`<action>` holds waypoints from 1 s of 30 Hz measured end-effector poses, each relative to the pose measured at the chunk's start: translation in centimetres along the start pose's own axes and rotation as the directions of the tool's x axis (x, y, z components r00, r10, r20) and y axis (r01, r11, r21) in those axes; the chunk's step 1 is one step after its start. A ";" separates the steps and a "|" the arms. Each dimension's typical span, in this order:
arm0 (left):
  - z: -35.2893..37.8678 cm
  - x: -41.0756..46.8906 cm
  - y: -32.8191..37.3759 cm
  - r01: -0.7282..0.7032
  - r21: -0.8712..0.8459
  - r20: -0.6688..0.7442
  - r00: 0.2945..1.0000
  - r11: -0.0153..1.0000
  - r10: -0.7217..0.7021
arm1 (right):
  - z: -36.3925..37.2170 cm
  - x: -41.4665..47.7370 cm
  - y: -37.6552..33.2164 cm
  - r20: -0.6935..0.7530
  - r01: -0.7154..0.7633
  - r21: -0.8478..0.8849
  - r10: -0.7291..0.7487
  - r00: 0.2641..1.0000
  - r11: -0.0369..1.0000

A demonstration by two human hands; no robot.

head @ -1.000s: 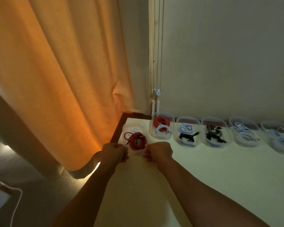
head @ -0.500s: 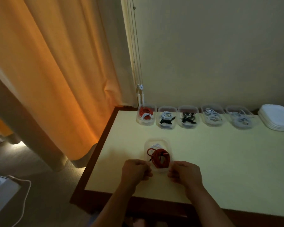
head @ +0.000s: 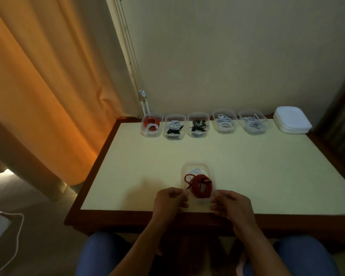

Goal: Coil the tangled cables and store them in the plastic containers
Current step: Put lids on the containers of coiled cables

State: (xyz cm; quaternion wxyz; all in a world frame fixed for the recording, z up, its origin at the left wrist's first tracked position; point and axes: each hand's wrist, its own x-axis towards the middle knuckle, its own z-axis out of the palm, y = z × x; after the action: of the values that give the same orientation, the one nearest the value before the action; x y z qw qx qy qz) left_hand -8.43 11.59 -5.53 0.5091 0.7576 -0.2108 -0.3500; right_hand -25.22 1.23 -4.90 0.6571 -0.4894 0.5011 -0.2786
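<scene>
Squarely between left hand [head: 170, 200], right hand [head: 232, 204]: container [head: 207, 168], both gripping.

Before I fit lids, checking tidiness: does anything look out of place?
Yes. In the near container, held between left hand and right hand, the red cable has a loose loop and plug end sticking out left of its coil. That container also stands apart from the back row.

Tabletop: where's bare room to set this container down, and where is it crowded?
Free: the wide middle of the table, between the back row of five containers and the near container, and the bare strips on both sides of that container. Crowded: the back edge, filled by the row and the stack of white lids.
</scene>
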 end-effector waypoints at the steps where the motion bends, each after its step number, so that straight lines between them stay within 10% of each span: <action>1: 0.1 -0.1 0.0 -0.013 0.009 -0.013 1.000 1.000 0.013 | -0.2 0.0 -0.1 0.004 -0.001 -0.006 0.001 1.000 1.000; 13: 0.5 1.9 2.0 -0.378 0.343 -0.051 0.906 0.860 0.419 | -4.2 4.2 -2.3 -0.053 0.168 -0.256 -0.188 0.981 0.952; 24: 4.3 5.4 3.5 -0.326 0.360 -0.073 0.924 0.874 0.374 | -11.3 16.5 -9.9 -0.190 0.285 -0.493 -0.421 0.887 0.822; 30: 6.3 7.2 4.1 -0.289 0.271 -0.085 0.943 0.918 0.321 | -15.0 24.0 -13.3 -0.149 0.284 -0.757 -0.580 0.801 0.588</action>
State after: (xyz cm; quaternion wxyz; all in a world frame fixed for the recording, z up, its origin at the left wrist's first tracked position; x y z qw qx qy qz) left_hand -8.16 1.16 -5.55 0.4685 0.7951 -0.3366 -0.1873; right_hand -29.31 -29.63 -2.12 0.2188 -0.7456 0.5478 -0.3101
